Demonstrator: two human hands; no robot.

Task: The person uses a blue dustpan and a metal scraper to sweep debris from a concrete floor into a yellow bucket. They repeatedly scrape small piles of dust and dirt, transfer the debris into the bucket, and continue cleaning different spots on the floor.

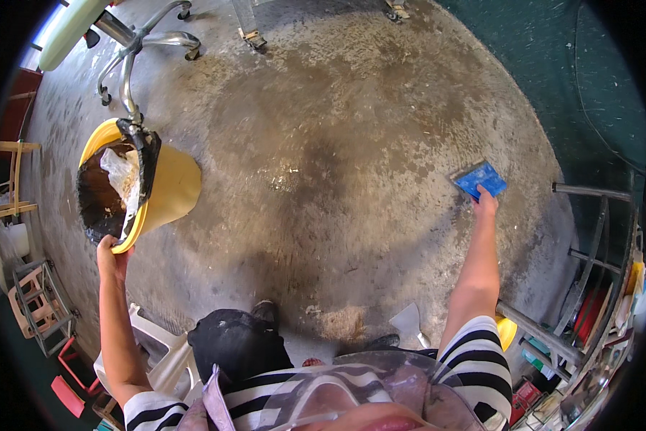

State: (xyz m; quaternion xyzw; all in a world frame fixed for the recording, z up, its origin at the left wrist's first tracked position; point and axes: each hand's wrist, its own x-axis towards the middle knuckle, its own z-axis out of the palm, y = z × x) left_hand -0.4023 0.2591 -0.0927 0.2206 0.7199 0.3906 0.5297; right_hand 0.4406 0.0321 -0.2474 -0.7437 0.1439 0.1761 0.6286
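Note:
My left hand point(113, 257) grips the near rim of a yellow plastic bucket point(174, 186), which is tilted with its mouth towards the left. Inside it are a black bag liner point(97, 188) and a crumpled clear plastic bag point(119, 171) among other scraps. Far to the right, my right hand point(484, 202) holds a flat blue scraper or pad point(481, 179), its dusty face partly covered by my fingers. Whether the blue piece touches the concrete floor point(350, 178) I cannot tell. A wide-bladed putty knife point(409, 321) lies on the floor near my foot, beside a small heap of tan debris point(344, 323).
A chrome swivel chair base point(134, 43) on casters stands behind the bucket. A white plastic stool point(161, 345) is by my left leg. Along the right runs a metal rack point(592, 258) with assorted goods. A wheeled frame leg point(250, 32) stands at the far side.

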